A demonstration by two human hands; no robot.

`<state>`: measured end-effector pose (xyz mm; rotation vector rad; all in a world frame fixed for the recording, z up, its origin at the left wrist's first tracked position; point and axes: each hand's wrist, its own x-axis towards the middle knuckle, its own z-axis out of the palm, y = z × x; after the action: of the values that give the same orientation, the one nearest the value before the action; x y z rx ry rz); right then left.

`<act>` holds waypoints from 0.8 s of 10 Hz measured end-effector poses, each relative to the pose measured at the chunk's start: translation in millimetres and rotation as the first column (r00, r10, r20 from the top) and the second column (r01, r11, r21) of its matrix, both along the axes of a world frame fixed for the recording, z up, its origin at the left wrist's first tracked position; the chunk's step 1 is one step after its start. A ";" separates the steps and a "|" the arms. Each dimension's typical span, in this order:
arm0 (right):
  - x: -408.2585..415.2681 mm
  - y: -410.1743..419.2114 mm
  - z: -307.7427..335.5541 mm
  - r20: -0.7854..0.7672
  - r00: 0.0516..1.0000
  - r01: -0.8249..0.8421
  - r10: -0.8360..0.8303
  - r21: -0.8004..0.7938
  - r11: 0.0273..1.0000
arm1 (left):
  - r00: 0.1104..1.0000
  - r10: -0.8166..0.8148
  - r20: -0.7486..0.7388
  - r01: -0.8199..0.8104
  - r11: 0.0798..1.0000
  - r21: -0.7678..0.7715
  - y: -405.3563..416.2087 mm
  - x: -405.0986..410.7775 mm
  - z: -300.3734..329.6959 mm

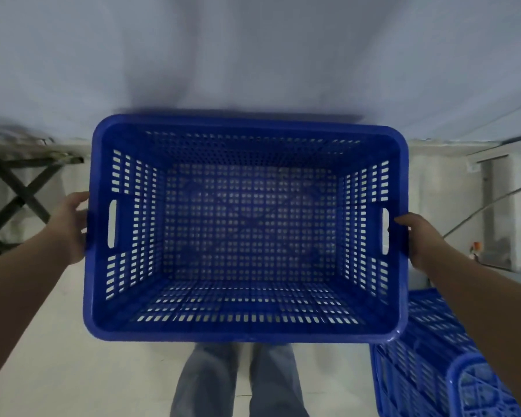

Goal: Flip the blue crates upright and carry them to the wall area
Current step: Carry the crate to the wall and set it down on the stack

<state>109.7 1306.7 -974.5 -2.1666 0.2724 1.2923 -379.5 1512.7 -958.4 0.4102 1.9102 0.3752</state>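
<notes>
Wall (253, 49): pale, plain, filling the upper half; meets the floor just behind the crate's far rim.
Floor (82, 341): light, bare on the left and between the legs.
Crate (244, 227): blue, perforated, upright with open top facing the camera — held off the floor in front of the body, far rim close to the wall; nothing inside; slot handle in each short end.
Second crate (418, 356): blue, lower right on the floor, lying overturned or on its side, partly hidden behind the right forearm and the held crate's corner; just beside the right leg.
Legs (238, 383): in grey-blue trousers, directly under the near rim.
Folding frame (15, 188): dark crossed bars, far left, near the wall, well apart from the crate.
Glass panel (506, 212): far right, pale frame, thin rod slanting across it.
Left hand (69, 227): clasping the left end at the handle; fingertips hidden behind the rim.
Right hand (418, 239): gripping the right end — thumb over the rim beside the slot.
</notes>
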 end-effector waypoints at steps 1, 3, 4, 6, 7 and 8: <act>2.3 6.3 -2.5 -0.002 1.000 0.014 -0.014 0.018 1.000 | 1.000 -0.010 0.000 0.010 0.998 -0.067 0.9 22.6 16.0; 13.0 23.8 2.4 0.014 1.000 -0.017 0.017 0.044 0.999 | 0.999 -0.036 -0.016 0.035 0.996 -0.079 7.9 24.8 9.1; 14.1 25.6 4.4 0.026 0.999 -0.025 0.024 0.045 0.999 | 0.998 -0.053 -0.028 0.050 0.994 -0.102 9.4 25.6 10.9; -1.8 21.7 14.2 0.116 0.984 -0.134 0.137 -0.027 0.991 | 0.963 -0.260 -0.072 0.249 0.960 -0.130 6.6 22.4 26.7; -18.6 23.3 45.8 0.102 0.958 -0.257 0.268 -0.113 0.960 | 0.917 -0.397 -0.036 0.385 0.906 -0.175 4.3 37.6 57.8; -41.9 35.6 109.3 0.031 0.897 -0.436 0.440 -0.100 0.895 | 0.888 -0.458 0.038 0.458 0.875 -0.156 1.4 74.8 113.3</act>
<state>67.9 1342.3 -865.2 -2.4260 -0.2007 1.4793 -304.7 1514.0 -845.0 0.7343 1.7581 -0.0943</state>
